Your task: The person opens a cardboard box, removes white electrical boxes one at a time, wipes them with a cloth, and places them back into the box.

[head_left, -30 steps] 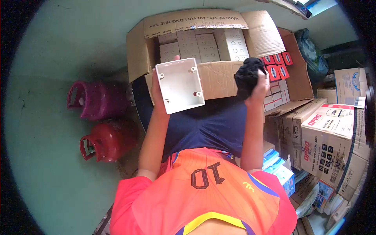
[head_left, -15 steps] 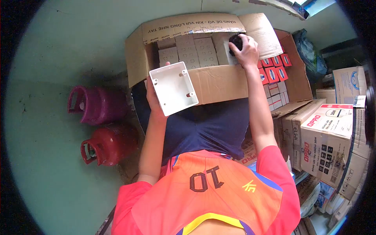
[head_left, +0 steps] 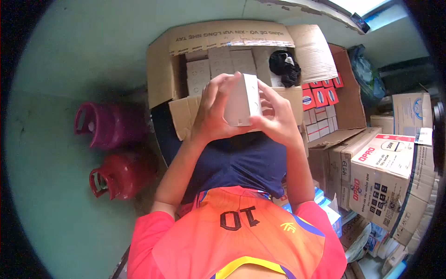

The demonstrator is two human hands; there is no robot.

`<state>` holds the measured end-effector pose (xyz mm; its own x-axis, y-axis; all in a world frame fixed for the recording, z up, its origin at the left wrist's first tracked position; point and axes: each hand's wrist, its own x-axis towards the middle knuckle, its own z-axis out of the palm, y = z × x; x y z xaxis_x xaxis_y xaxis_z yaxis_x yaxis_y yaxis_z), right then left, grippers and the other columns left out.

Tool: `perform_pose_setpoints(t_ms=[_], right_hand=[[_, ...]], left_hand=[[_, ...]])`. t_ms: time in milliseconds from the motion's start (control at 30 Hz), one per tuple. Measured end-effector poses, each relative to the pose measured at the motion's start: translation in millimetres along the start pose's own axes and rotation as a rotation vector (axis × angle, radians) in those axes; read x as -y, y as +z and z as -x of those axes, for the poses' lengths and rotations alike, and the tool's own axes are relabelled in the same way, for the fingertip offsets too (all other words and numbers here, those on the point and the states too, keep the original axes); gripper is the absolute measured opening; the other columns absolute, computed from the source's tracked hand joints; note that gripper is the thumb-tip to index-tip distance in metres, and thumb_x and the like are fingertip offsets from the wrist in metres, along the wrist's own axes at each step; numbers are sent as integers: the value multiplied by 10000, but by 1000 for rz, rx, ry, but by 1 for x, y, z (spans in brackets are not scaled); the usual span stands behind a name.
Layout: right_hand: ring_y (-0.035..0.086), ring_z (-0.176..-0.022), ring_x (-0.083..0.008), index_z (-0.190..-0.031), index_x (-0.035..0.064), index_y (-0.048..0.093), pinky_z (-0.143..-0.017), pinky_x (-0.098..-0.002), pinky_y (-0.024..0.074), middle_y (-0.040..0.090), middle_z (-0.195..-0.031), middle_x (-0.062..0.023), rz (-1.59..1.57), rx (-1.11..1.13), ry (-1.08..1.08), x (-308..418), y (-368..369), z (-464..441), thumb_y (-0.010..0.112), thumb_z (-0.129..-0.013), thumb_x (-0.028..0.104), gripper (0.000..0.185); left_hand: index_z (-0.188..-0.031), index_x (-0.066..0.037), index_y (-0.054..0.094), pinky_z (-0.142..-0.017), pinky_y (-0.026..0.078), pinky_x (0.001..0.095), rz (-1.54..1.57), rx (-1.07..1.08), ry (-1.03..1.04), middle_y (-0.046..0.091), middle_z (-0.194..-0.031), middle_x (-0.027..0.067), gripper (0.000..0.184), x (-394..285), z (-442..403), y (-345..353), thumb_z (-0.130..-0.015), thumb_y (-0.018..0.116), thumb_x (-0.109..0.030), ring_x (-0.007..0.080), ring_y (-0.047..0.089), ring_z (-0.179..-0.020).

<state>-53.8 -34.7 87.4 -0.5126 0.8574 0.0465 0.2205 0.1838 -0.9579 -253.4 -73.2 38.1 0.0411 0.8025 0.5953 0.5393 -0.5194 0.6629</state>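
Note:
A white plastic electrical back box (head_left: 241, 100) is held up over the front of the open carton, turned so that its side walls face me. My left hand (head_left: 214, 104) is closed round its left side, the thumb along the bottom. From the right, my right hand (head_left: 277, 114) grips its other edge with thumb and fingers. Inside the open carton (head_left: 186, 111), similar white boxes (head_left: 220, 63) stand packed in rows. A crumpled black cloth (head_left: 284, 67) lies at the carton's right end.
Right of it, another carton (head_left: 348, 83) holds red packets (head_left: 319, 96) and small white boxes (head_left: 320, 129). Stacked OPRO cartons (head_left: 381, 186) stand farther right. A purple gas cylinder (head_left: 109, 125) and a red one (head_left: 123, 174) stand at left by the wall.
My right hand has let go of the black cloth and come down to the back box. The box has been turned from its open face to its side. The carton's front flap has shifted.

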Motion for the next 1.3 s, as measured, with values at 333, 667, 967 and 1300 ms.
perform_pose_setpoints(t_ms=[333,667,967,1300], right_hand=[[707,-1023,-187,-1548,-9,338,-855,-329,583,691,-1212,-175,23,-264,106,-43,-26,29,758,-907,79,771],[637,-1207,-230,-1523,68,428,-971,-364,524,656,-1278,-185,106,-186,-36,-32,-25,-5,739,-851,-40,748],[612,-1231,-413,-1484,108,479,-995,-440,511,624,-1345,-224,490,105,-178,-17,-7,-84,729,-825,-59,724],[654,-1061,-389,-1353,54,497,-925,-428,504,663,-1107,-223,453,159,-154,-77,18,-189,752,-858,-2,559]], left_hand=[[-1185,-36,671,-925,537,378,219,266,90,716,-1023,133,527,82,-69,6,-950,682,-507,255,699,-1066],[-763,-32,702,-699,558,352,-51,234,-653,752,-721,92,360,236,-92,15,-939,625,-337,207,731,-681],[-931,-57,752,-877,555,426,-403,-19,95,758,-1026,170,118,206,-69,-14,-879,683,-137,347,729,-964],[-1598,9,255,-1206,322,498,-344,-142,23,320,-1637,238,749,273,-99,-34,-907,543,-19,427,352,-1486]])
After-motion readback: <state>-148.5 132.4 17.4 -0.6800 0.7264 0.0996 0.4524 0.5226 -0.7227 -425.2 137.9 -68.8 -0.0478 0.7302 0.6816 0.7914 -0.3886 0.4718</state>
